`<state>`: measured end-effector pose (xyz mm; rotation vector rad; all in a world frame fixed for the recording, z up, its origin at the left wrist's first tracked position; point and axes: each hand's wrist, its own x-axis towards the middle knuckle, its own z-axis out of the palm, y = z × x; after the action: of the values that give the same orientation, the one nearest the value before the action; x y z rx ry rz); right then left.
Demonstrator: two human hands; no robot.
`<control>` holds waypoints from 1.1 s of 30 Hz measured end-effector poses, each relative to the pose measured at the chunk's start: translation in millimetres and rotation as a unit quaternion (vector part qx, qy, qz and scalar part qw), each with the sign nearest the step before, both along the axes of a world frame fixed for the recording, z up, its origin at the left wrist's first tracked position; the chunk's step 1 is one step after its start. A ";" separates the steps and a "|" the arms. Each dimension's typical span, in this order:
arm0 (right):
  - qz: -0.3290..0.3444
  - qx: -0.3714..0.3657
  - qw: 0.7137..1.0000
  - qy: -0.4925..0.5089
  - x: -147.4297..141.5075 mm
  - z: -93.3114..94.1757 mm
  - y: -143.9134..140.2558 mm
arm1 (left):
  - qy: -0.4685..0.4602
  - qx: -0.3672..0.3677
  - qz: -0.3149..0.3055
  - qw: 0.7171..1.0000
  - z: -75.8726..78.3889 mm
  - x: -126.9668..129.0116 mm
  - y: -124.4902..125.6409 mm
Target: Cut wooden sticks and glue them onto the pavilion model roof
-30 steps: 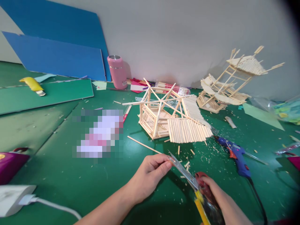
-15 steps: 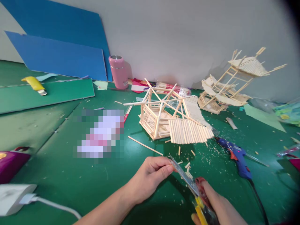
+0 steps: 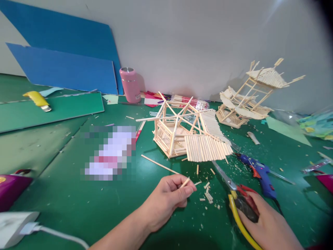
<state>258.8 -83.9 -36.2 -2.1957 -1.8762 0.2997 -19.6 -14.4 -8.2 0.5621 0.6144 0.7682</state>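
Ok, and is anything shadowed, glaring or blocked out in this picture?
In the head view, a pixelated patch covers part of the green table; the pink bottle throws a soft shadow on the wall; a faint light streak shows upper right, beside a dark corner; the stick in the left hand is distinct.

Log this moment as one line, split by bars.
left hand: pinching short wooden stick | right hand: holding scissors, blades away from stick | front stick model: partly roofed, on green table
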 end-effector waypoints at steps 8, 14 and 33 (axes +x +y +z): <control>0.066 0.149 0.987 0.007 -26.7 31.3 3.1 | -0.013 -0.027 0.015 0.999 -1.4 5.8 -4.7; 0.207 0.176 0.916 0.295 -117.7 61.6 23.2 | -0.024 -0.020 0.021 0.999 16.6 12.1 -16.2; 0.174 0.200 0.897 0.355 -137.1 72.9 16.4 | -0.016 -0.007 0.038 0.999 33.5 7.9 -42.5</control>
<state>121.7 -67.4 36.7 -1.2311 -1.6794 0.6157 -11.7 -56.9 25.3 0.5153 0.6138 0.8430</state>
